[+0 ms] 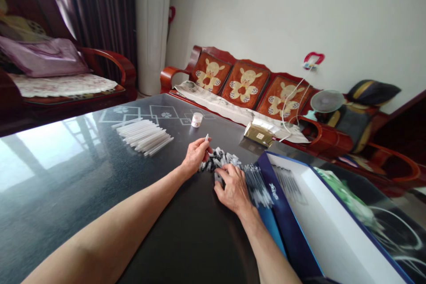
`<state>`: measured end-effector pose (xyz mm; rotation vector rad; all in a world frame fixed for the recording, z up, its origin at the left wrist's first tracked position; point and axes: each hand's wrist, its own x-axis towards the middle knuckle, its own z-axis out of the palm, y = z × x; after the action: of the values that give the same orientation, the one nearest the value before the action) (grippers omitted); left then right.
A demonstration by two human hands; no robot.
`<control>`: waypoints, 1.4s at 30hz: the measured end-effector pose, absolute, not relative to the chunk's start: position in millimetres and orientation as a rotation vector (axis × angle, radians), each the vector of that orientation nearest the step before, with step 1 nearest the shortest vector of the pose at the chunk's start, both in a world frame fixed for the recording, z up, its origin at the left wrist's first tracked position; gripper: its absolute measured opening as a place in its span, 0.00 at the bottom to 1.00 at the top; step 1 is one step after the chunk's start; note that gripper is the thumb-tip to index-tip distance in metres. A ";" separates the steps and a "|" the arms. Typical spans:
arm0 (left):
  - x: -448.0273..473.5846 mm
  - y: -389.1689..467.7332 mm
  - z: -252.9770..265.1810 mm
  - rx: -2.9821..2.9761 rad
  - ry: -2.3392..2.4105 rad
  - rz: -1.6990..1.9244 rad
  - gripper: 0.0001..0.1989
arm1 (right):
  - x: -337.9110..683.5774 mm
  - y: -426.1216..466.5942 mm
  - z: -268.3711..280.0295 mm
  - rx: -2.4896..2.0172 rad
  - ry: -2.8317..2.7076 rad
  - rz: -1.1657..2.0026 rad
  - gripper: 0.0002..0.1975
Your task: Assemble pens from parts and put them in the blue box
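Note:
My left hand [197,156] is closed, pinching a small white pointed piece [207,137] upright between thumb and fingertips; it looks like a pen tip. Just below and right of it lies a heap of small white, grey and black pieces [226,158], perhaps pen caps or tips. Over the near edge of that heap rests my right hand [233,186], its fingers curved and thumb apart, with a greyish piece showing between them. Beside it a row of thin clear-and-dark pen refills [258,182] lies against the box. White pen barrels [144,135] are stacked to the left.
A blue box with a white inside [333,213] stands at the right. A small white round tub [197,120] and a gold box [259,134] sit farther back on the dark glossy table [83,173]. A green-white bag [346,195] and white cables lie beyond the blue box.

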<state>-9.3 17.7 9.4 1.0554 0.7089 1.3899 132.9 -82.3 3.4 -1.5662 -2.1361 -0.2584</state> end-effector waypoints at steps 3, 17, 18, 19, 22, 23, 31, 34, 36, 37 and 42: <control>-9.1 14.6 9.7 1.243 0.773 1.350 0.18 | 132.3 -81.3 1.9 -1.561 -2.114 -0.228 0.13; -4.9 -13.4 0.3 2.699 0.964 1.071 0.16 | 143.4 -55.5 -6.0 -1.029 -0.844 0.826 0.19; -4.9 -13.7 0.4 2.706 0.964 1.050 0.16 | 143.6 -55.6 -4.4 -1.013 -0.800 0.857 0.20; -4.9 -13.9 0.5 2.708 0.963 1.032 0.15 | 143.8 -55.9 -3.0 -1.000 -0.766 0.881 0.21; -5.4 -13.7 0.4 2.703 0.954 1.002 0.15 | 144.4 -56.7 -1.2 -0.970 -0.719 0.943 0.21; -5.5 -13.7 0.3 2.700 0.949 0.999 0.15 | 144.5 -56.8 -1.2 -0.961 -0.713 0.962 0.21; -5.3 -15.9 1.5 2.700 0.927 0.940 0.14 | 144.7 -57.1 -2.4 -0.944 -0.726 0.984 0.17; -5.2 -15.8 1.9 2.705 0.919 0.932 0.15 | 145.0 -57.7 -5.3 -0.977 -0.813 0.946 0.16; -5.3 -15.5 2.1 2.712 0.915 0.930 0.15 | 145.8 -58.0 -8.4 -1.007 -0.885 0.907 0.15; -5.4 -15.2 2.3 2.717 0.917 0.930 0.15 | 146.3 -58.1 -9.8 -1.020 -0.914 0.890 0.15; -4.8 -14.0 3.1 2.768 0.927 0.908 0.14 | 148.6 -58.3 -10.9 -1.042 -0.963 0.862 0.14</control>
<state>-4.8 -14.0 3.1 2.7680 0.9267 0.9081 148.6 -58.3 -10.9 -1.0418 -0.9634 0.8617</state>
